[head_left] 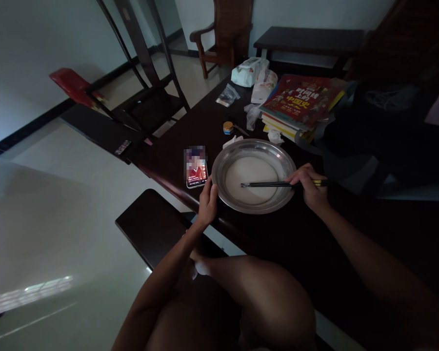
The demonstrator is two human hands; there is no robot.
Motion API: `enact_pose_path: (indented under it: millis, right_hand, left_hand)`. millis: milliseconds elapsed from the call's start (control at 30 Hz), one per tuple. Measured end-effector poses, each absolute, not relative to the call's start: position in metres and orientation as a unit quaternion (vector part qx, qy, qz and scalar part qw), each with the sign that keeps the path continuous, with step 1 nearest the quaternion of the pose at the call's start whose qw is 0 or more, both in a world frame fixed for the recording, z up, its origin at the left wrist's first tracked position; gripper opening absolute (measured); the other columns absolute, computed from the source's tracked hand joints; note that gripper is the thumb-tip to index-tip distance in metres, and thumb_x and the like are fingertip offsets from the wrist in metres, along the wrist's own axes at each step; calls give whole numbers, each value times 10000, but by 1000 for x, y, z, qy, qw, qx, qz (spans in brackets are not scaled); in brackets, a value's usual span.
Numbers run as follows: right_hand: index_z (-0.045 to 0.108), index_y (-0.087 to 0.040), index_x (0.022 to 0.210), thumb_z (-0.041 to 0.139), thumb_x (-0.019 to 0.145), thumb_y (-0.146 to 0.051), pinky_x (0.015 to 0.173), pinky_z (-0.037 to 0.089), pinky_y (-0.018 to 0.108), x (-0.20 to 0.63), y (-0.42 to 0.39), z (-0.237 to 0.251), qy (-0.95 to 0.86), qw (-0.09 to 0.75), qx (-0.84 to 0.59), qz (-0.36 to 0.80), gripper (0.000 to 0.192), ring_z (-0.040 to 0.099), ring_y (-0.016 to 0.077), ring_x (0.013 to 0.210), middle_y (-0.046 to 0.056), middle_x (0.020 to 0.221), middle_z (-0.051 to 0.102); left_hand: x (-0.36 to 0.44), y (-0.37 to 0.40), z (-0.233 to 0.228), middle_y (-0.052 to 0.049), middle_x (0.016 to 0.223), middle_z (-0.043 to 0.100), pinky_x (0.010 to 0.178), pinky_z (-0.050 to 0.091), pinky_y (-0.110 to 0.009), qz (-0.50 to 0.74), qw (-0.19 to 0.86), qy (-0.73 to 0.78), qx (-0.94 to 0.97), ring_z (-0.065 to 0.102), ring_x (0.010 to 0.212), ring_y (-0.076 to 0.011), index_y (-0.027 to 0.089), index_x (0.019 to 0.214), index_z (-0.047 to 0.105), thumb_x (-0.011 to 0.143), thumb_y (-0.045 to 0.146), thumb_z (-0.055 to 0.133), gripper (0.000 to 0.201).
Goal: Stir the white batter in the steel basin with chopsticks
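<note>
A wide metal basin (pixel 254 208) stands on the dark table, with a milky white liquid (pixel 251 169) in its bottom. My left hand (pixel 208 202) grips the basin's left rim, thumb toward the inside and fingers around the outer wall. In my right hand (pixel 310 186), at the right rim, is a pair of black chopsticks (pixel 267 184) with yellowish rear ends. Their tips lie close together at the liquid, left of the basin's middle; how deep they dip I cannot tell. Just left of the basin a lit phone (pixel 196 168) rests on the table.
Behind the basin are a small gold-lidded jar (pixel 228 127), crumpled tissue (pixel 275 136) and plastic bags (pixel 265 84). A stack of books (pixel 302 102) stands at the back right, with dark cloth (pixel 380 141) beside it. A bench (pixel 149 222) stands left of my legs.
</note>
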State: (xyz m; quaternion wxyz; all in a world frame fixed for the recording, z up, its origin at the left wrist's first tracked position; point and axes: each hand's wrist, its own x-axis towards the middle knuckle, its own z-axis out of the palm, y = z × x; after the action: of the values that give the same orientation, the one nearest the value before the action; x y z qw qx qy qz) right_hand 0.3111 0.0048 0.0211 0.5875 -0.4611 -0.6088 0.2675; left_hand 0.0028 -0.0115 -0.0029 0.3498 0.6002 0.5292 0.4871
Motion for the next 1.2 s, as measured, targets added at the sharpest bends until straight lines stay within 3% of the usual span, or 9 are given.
enact_pose_path:
  millis: [233, 700, 833, 1033, 1200]
  right_hand:
    - [662, -277, 556, 556, 950, -567, 752, 490, 441, 311, 6, 21, -589, 615, -459, 253, 500, 625, 217, 683, 8, 605, 700]
    - [711, -297, 624, 558, 936, -598, 831, 495, 461, 313, 6, 19, -611, 577, -474, 264, 460, 653, 235, 785, 6, 651, 726]
    - [681, -287, 579, 557, 948, -561, 778, 490, 444, 313, 6, 17, -584, 611, -467, 259, 476, 626, 224, 720, 6, 625, 709]
    - [711, -284, 628, 562, 956, -552, 814, 487, 442, 312, 5, 20, -616, 586, -458, 260, 449, 647, 228, 777, 6, 673, 741]
    - [674, -273, 576, 553, 960, -557, 764, 492, 425, 312, 5, 20, -601, 610, -448, 256, 492, 634, 211, 707, 4, 624, 712]
  left_hand:
    - [4, -12, -1, -128, 1406, 653, 1157, 441, -439, 489, 353, 528, 598, 589, 1334, -286, 189, 1392, 582, 983, 685, 420, 663]
    - [4, -12, -3, -133, 1391, 663, 1138, 462, -441, 486, 346, 532, 601, 607, 1315, -292, 192, 1393, 579, 978, 705, 403, 683]
    - [3, -12, -3, -137, 1393, 661, 1142, 460, -446, 486, 347, 531, 600, 605, 1318, -296, 188, 1403, 573, 985, 689, 407, 673]
    - [2, -12, -4, -132, 1407, 653, 1152, 447, -444, 488, 352, 528, 600, 592, 1336, -296, 192, 1396, 580, 987, 682, 415, 659]
    - [3, -11, -5, -129, 1402, 655, 1155, 442, -442, 491, 349, 525, 601, 587, 1340, -294, 189, 1388, 586, 990, 673, 425, 646]
